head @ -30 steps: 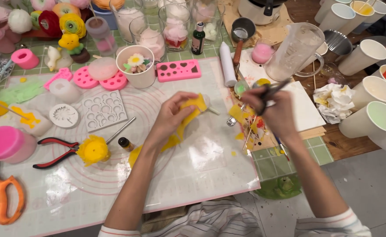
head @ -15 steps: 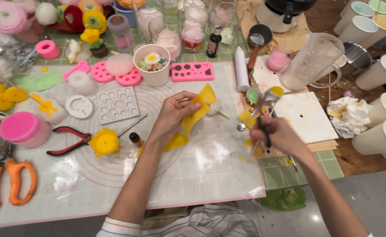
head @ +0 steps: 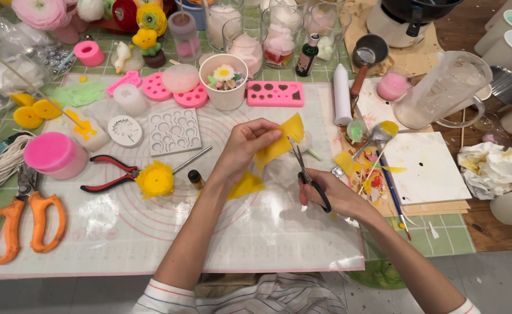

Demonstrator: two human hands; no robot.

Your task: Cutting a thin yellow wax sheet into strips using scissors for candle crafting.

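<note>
My left hand (head: 245, 145) pinches a thin yellow sheet (head: 280, 141) and holds it up over the translucent work mat (head: 151, 232). My right hand (head: 333, 195) grips small black-handled scissors (head: 305, 171), whose blades point up into the sheet's fringed upper edge. A second yellow piece (head: 245, 186) lies on the mat under my left wrist. A yellow flower (head: 155, 179) on a metal stick rests to the left, beside a small dark bottle (head: 195, 178).
Red-handled pliers (head: 109, 172), orange scissors (head: 23, 218), a pink tub (head: 55, 154) and white and pink moulds (head: 174, 131) fill the left. A white cup of flowers (head: 225, 81) stands behind. A palette (head: 427, 166), brushes, measuring jug (head: 448, 90) and paper cups sit right.
My right hand left the palette area with the scissors and came left to the yellow sheet, blades now at its edge. My left hand kept holding the sheet.
</note>
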